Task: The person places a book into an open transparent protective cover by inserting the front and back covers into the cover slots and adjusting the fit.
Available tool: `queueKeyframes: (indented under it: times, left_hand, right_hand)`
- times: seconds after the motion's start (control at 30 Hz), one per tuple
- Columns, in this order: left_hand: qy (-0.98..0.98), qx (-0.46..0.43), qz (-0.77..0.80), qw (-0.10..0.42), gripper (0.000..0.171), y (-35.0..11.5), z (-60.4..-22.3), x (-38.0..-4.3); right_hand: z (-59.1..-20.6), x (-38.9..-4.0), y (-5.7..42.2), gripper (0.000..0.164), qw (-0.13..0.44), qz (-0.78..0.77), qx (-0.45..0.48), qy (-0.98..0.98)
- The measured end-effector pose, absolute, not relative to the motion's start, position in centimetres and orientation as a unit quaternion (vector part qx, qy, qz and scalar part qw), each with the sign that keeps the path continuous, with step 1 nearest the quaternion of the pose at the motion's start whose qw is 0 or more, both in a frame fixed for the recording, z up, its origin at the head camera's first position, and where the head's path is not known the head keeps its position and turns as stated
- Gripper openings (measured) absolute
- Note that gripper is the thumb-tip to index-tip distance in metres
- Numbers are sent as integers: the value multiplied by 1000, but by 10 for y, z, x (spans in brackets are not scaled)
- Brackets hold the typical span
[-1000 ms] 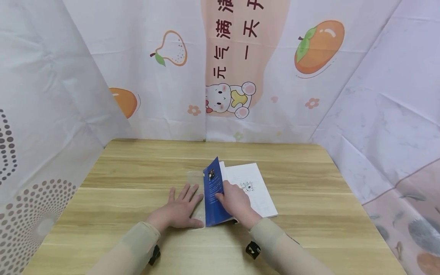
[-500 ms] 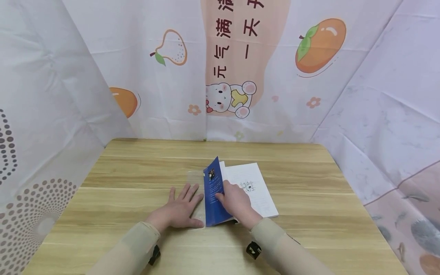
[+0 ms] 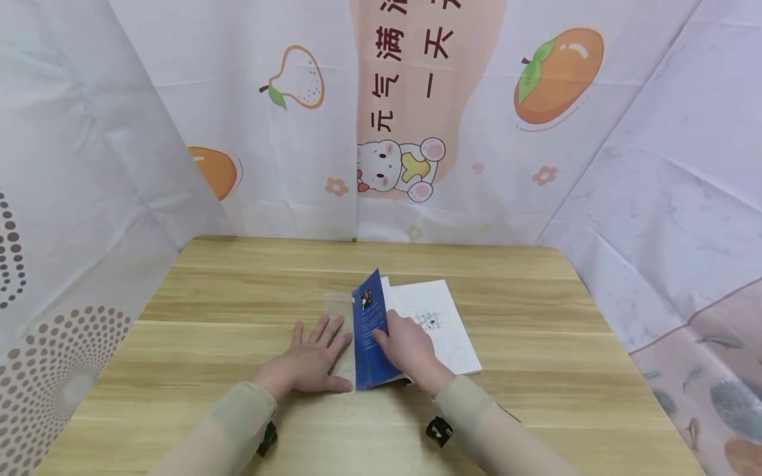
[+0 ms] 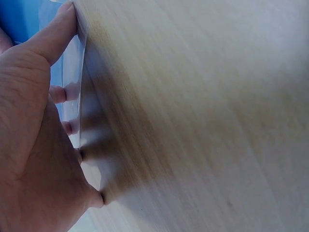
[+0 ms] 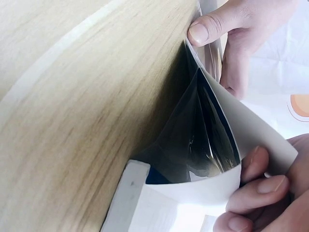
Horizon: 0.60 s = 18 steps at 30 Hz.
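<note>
An open paperback book [image 3: 455, 340] lies right of the table's middle, showing a white page with a small dark drawing. Its blue cover flap [image 3: 364, 360] stands raised at the left side, with a photo and pale text. My right hand [image 3: 411, 344] grips this flap, thumb on the blue face; in the right wrist view its fingers [image 5: 263, 188] curl at the white side. A clear plastic sheet [image 3: 337, 305] extends left from the flap onto the table. My left hand [image 3: 312, 362] presses it with spread, straight fingers, the thumb [image 4: 55, 34] near the flap's lower edge.
The wood-grain table [image 3: 226, 284] extends around the book on all sides. A printed curtain [image 3: 286, 165] hangs behind its back edge, and more cloth hangs at both sides. Dark wrist devices [image 3: 439, 431] sit under the forearms.
Both hands and the book hold the same pose. Only the head view has tilted slightly, so the scene sits a little higher.
</note>
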State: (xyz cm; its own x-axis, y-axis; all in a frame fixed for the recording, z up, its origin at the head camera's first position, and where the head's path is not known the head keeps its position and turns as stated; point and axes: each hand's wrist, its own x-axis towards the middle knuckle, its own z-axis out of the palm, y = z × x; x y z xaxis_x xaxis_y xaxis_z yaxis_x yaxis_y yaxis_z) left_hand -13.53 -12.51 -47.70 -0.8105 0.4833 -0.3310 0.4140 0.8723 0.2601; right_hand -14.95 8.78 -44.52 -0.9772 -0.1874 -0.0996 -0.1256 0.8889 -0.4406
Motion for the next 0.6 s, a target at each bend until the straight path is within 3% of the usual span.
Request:
queueKeyframes:
  times: [0.6]
  left_hand:
    - [948, 236, 88, 193, 98, -124, -477, -135]
  right_hand:
    - [-444, -149, 85, 25, 69, -214, -73, 972]
